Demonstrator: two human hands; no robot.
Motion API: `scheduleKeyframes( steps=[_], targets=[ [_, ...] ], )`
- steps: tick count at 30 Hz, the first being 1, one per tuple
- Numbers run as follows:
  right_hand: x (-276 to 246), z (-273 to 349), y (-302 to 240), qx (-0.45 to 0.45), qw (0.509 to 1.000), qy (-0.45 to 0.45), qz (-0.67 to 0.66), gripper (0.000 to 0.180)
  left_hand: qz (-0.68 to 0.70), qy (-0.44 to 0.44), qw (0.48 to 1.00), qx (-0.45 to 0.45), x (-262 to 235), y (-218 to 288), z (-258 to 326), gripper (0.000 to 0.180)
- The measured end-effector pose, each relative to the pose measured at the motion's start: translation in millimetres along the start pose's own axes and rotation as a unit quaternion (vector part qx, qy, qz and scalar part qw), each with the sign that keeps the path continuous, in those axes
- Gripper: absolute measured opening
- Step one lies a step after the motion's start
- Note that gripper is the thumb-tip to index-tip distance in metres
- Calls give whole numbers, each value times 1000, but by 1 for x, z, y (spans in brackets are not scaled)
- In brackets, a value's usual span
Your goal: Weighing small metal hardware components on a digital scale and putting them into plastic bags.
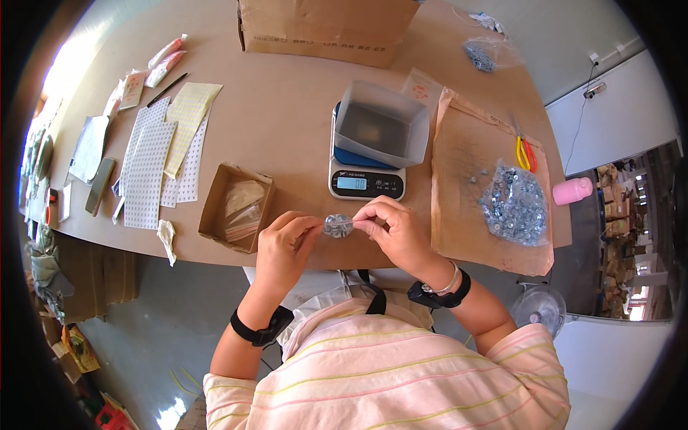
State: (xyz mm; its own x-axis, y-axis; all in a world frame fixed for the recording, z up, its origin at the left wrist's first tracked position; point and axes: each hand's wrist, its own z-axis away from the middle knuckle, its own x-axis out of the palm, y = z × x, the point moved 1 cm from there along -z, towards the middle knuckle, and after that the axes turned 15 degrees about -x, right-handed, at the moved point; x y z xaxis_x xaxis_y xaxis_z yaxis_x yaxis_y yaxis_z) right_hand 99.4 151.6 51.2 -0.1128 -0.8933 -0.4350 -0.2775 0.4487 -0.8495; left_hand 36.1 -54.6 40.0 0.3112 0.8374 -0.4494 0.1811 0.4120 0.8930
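Between my two hands, at the table's near edge, a small clear plastic bag holds shiny metal pieces. My left hand pinches its left end, and my right hand pinches the right end. Just beyond the bag stands a digital scale with a lit display. A translucent plastic bin rests on the scale, tilted in view, with no metal pieces visible in it. Left of my left hand, an open cardboard box contains small clear bags.
On the right, a heap of metal pieces in clear plastic lies on brown paper, near yellow-and-red-handled pliers and a pink bottle. Sticker sheets lie left. A large carton stands at the back.
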Motion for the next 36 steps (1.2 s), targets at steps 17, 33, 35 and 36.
scheduleKeyframes(
  steps=[17, 33, 35, 36],
  targets=[
    [7, -16, 1, -166, 975, -89, 119, 11, -45, -37, 992, 113, 10, 5, -24, 9],
    [-148, -201, -88, -181, 980, 69, 54, 10, -168, 26, 985, 29, -89, 40, -17, 39],
    [-185, -254, -123, -274, 932, 153, 182, 15, -211, 8, 977, 32, -96, -1, -22, 39],
    [-206, -279, -128, -280, 929, 179, 162, 16, -248, -21, 968, 37, -95, -13, -29, 38]
  ],
)
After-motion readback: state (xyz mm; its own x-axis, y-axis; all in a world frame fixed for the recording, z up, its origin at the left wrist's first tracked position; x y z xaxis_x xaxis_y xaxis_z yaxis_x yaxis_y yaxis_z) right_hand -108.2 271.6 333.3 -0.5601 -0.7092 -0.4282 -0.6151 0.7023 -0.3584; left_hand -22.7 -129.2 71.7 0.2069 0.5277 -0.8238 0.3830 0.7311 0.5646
